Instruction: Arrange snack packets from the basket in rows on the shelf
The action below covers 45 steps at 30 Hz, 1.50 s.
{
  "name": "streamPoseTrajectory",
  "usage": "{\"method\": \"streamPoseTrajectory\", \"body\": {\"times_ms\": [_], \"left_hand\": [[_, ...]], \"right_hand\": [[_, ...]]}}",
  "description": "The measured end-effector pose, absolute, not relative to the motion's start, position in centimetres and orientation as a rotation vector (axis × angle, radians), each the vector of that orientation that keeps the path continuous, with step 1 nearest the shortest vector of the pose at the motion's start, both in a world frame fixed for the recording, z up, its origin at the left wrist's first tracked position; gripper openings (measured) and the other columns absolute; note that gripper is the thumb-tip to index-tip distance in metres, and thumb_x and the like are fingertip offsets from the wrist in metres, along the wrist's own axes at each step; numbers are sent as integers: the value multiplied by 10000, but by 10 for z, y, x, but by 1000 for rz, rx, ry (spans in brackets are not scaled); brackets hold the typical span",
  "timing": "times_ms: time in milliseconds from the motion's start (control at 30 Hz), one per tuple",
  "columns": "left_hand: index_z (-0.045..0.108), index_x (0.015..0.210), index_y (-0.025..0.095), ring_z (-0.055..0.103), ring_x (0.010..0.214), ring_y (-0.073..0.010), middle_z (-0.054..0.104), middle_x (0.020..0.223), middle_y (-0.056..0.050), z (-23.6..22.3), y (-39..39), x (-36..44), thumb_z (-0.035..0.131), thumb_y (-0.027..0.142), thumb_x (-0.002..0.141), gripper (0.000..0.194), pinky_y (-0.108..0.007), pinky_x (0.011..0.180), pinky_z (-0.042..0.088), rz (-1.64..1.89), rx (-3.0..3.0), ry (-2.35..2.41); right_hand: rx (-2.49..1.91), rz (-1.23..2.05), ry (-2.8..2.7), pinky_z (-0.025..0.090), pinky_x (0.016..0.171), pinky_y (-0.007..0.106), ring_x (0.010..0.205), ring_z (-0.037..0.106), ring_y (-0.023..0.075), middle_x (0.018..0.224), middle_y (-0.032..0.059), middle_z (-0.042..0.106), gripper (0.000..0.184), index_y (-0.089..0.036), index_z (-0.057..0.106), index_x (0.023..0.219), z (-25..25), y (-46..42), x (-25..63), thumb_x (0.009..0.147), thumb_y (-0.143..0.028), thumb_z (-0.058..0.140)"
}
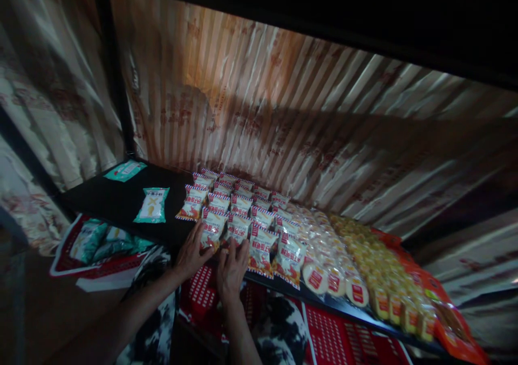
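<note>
Rows of small snack bags with striped top edges, red lettering and orange lower parts stand on a black shelf. My left hand touches the lower left side of the front-left snack bag, thumb and fingers apart. Beside it, my right hand has its fingers spread against the lower front of the neighbouring snack bag. Neither bag is lifted off the shelf. To the left lie a green-and-white snack packet and a second green packet farther back.
Right of the bags are rows of round wrapped cakes, yellow wrapped snacks and orange packages. Below the shelf edge sit a red basket holding green packets and another red basket. Corrugated sheeting hangs behind.
</note>
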<state>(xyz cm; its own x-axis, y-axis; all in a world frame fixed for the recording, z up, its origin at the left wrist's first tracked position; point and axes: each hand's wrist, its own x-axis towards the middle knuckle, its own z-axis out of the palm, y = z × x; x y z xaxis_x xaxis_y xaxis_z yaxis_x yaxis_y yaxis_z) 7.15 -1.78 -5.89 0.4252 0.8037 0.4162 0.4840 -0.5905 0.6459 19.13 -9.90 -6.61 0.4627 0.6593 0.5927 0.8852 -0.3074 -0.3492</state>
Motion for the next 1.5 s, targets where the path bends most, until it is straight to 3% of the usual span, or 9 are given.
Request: {"method": "streamPoseTrajectory", "body": {"times_ms": [167, 400, 1067, 1333, 1500], "left_hand": [[223, 1420, 188, 298, 1351, -258, 288, 1476, -134, -61, -19, 78, 505, 272, 825, 663, -428, 1076, 336, 1036, 2221, 1120], [271, 1402, 198, 316, 1345, -238, 311, 1464, -117, -63, -19, 81, 473, 175, 814, 621, -419, 1074, 351, 1126, 2159, 1123], [377, 1340, 185, 331, 1338, -231, 382, 1418, -114, -55, 2, 86, 424, 185, 848, 494, -428, 1079, 352, 1227, 2121, 1121], [413, 1309, 189, 344, 1331, -233, 407, 1401, -107, -53, 9, 90, 429, 183, 841, 469, -426, 1074, 361, 1271, 2135, 1127], [378, 1339, 199, 342, 1331, -238, 418, 1393, -108, -50, 13, 91, 419, 208, 861, 480, -440, 1072, 357, 1260, 2149, 1120]], "right_hand": [[-2019, -406, -1271, 347, 947, 563, 1333, 247, 350, 1479, 185, 203, 425, -184, 501, 1274, -68, -99, 194, 915, -374, 374], [-1985, -402, -1270, 366, 948, 526, 1305, 306, 336, 1408, 239, 324, 445, -98, 518, 1238, -61, -95, 200, 919, -366, 361], [-2048, -417, -1146, 370, 926, 516, 1215, 385, 348, 1335, 265, 403, 648, -57, 293, 1392, -43, -68, 209, 877, -445, 363], [-2004, -393, -1117, 381, 898, 479, 1117, 436, 317, 1226, 202, 473, 618, -106, 274, 1406, -38, -66, 211, 845, -335, 398], [-1961, -397, -1089, 365, 918, 501, 1154, 411, 326, 1269, 232, 444, 617, -76, 263, 1406, -36, -61, 218, 863, -348, 372]]}}
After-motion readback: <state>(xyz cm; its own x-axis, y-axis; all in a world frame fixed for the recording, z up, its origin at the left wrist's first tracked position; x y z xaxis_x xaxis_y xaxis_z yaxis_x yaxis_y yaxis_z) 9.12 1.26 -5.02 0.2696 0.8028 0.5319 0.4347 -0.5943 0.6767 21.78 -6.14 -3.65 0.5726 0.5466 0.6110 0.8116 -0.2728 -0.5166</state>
